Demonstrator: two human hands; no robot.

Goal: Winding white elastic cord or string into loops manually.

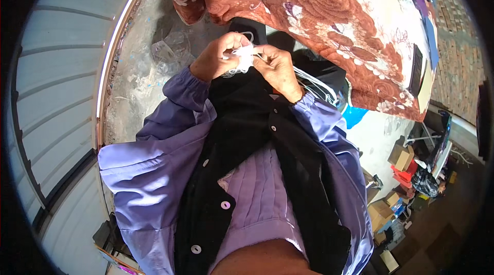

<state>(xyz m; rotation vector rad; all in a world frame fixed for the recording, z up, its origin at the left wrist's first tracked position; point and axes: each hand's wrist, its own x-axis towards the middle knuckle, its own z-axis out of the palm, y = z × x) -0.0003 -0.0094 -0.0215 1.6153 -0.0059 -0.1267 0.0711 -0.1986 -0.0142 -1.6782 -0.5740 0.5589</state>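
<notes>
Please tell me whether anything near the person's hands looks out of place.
Yes: crumpled clear plastic lies loose on the floor, left of the left hand, looking like stray litter. The white cord in both hands is too glaringly lit to tell if it is tangled.

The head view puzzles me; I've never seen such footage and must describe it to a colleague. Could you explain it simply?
No machine here: these are a person's own bare hands. A wide fisheye camera worn on the head looks down at them, so straight edges bend. The left hand and right hand hold a stringy white bundle between them; glare hides its detail. Loose white strands show beside the right hand. Ahead spreads a reddish-brown floral cloth, with a flat dark item near its right edge.
</notes>
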